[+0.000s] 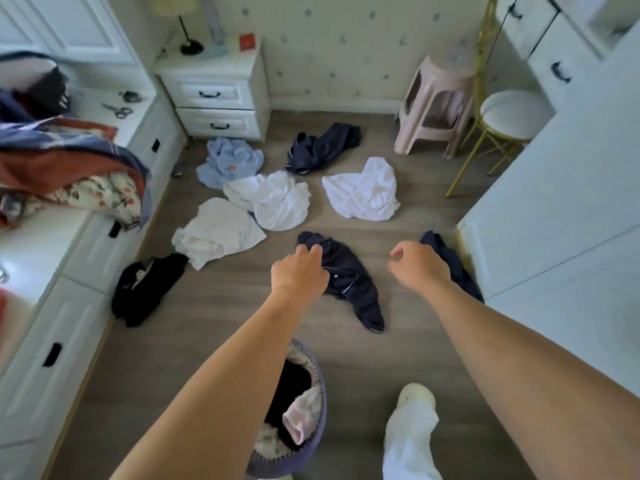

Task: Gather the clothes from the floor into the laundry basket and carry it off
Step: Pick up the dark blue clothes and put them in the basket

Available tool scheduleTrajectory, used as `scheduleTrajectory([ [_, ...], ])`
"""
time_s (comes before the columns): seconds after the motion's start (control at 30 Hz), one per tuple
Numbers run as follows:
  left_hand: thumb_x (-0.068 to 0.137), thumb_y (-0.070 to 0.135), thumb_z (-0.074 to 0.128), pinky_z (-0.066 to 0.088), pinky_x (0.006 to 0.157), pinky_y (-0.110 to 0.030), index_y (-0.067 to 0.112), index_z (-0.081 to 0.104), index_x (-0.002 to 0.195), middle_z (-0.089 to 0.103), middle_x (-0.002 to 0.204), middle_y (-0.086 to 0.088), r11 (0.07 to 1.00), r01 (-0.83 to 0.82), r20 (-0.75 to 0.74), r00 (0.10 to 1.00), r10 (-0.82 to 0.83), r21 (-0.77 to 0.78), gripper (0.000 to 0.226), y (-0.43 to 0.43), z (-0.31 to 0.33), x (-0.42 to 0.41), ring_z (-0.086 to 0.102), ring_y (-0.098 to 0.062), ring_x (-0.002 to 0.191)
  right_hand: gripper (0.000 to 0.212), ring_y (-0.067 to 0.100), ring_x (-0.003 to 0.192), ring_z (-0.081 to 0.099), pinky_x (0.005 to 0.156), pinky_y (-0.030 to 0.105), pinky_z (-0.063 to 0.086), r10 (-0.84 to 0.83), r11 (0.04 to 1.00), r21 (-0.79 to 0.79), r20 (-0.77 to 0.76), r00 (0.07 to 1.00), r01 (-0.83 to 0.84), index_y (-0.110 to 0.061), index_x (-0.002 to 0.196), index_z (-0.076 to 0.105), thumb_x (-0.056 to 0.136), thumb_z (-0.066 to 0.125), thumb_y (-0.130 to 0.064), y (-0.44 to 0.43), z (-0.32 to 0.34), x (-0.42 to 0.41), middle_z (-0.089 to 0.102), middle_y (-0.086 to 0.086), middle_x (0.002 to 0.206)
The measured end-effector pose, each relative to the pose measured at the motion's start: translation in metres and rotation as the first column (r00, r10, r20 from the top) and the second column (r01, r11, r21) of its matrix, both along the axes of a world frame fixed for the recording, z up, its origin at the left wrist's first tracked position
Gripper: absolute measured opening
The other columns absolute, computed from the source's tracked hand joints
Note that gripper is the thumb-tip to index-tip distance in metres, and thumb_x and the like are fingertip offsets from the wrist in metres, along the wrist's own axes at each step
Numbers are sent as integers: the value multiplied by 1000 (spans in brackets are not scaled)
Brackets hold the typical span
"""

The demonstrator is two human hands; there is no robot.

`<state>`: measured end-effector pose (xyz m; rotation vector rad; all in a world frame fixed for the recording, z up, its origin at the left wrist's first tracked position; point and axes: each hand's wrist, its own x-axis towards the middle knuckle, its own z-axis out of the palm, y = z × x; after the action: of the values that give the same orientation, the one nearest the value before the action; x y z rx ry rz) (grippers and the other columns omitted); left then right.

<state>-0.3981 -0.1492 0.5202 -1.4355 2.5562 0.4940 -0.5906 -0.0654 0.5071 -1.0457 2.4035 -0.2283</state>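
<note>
Black clothing (147, 289) lies crumpled at left of centre, with white garments (242, 209) scattered above it toward mid-frame. Low in the centre, the laundry basket (308, 448) already contains some clothes. Just above, the left hand (299, 275) reaches with loosely curled, empty fingers over a navy garment (349, 282), and the right hand (420, 266) hovers open and empty.

clothes (273, 199) on floor (194, 341), basket (317, 441) nearest

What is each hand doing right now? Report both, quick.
Left hand: open, empty, reaching over the navy garment.
Right hand: open, loosely curled, holding nothing.
</note>
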Motion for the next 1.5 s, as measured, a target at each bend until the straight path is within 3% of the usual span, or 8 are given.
scheduleTrajectory([
  [0.13, 90, 19, 41, 40, 68, -33, 15, 51, 110, 59, 109, -6, 997, -51, 33, 998, 49, 65, 23, 3, -9, -71, 56, -30, 87, 38, 25, 115, 57, 96, 38, 47, 87, 995, 40, 106, 990, -92, -22, 127, 57, 90, 55, -32, -1, 2, -83, 61, 1, 127],
  [0.43, 91, 24, 40, 39, 68, -31, 16, 54, 115, 63, 103, -5, 990, -87, 91, 993, 78, 107, 29, 7, -34, -204, 55, -28, 84, 35, 28, 106, 60, 87, 36, 50, 82, 994, 61, 169, 982, -94, -16, 123, 62, 89, 57, -24, 21, -14, -241, 67, 8, 118],
  [0.7, 90, 22, 40, 38, 63, -31, 14, 57, 104, 62, 96, -5, 987, -71, 104, 993, 57, 143, 23, -28, -74, -267, 52, -26, 77, 54, 25, 123, 53, 94, 32, 44, 32, 986, 144, 321, 947, -82, -19, 138, 49, 87, 63, -29, 2, -68, -288, 55, 5, 138],
  [0.87, 89, 21, 41, 37, 61, -31, 13, 56, 97, 63, 91, -4, 984, -43, 116, 993, 23, 173, 19, -57, -114, -284, 53, -25, 74, 54, 22, 117, 55, 82, 29, 43, 24, 990, 120, 349, 937, -70, -24, 139, 48, 86, 61, -31, -36, -106, -290, 53, 3, 140],
  [1.1, 91, 24, 43, 42, 66, -35, 14, 56, 104, 59, 99, -4, 990, -21, 141, 990, 1, 139, 21, -105, -224, -295, 56, -27, 88, 65, 23, 109, 58, 85, 35, 51, -36, 985, 170, 385, 922, -33, -26, 144, 41, 85, 66, -39, -77, -228, -291, 50, 4, 141],
  [1.3, 95, 27, 46, 41, 72, -36, 15, 54, 115, 57, 111, -5, 985, -115, 128, 987, 98, 127, 25, -128, -388, -308, 53, -26, 103, 67, 24, 118, 56, 93, 39, 50, 16, 980, 176, 397, 918, -93, -25, 144, 40, 85, 67, -42, -106, -390, -286, 52, 4, 138],
  [1.4, 93, 33, 51, 42, 89, -40, 18, 49, 129, 49, 129, -6, 978, -147, 157, 980, 123, 150, 39, -133, -464, -299, 45, -27, 119, 66, 23, 123, 52, 94, 36, 46, 37, 984, 143, 399, 916, -102, -28, 143, 41, 84, 67, -40, -117, -462, -286, 49, 1, 143],
  [1.5, 87, 50, 57, 27, 110, -53, 28, 25, 148, 15, 158, -8, 961, -194, 230, 962, 147, 197, 72, -145, -546, -284, 15, -31, 144, 65, 22, 126, 50, 89, 28, 40, 66, 986, 115, 398, 915, -121, -27, 143, 42, 83, 68, -38, -133, -541, -288, 46, 2, 145],
])
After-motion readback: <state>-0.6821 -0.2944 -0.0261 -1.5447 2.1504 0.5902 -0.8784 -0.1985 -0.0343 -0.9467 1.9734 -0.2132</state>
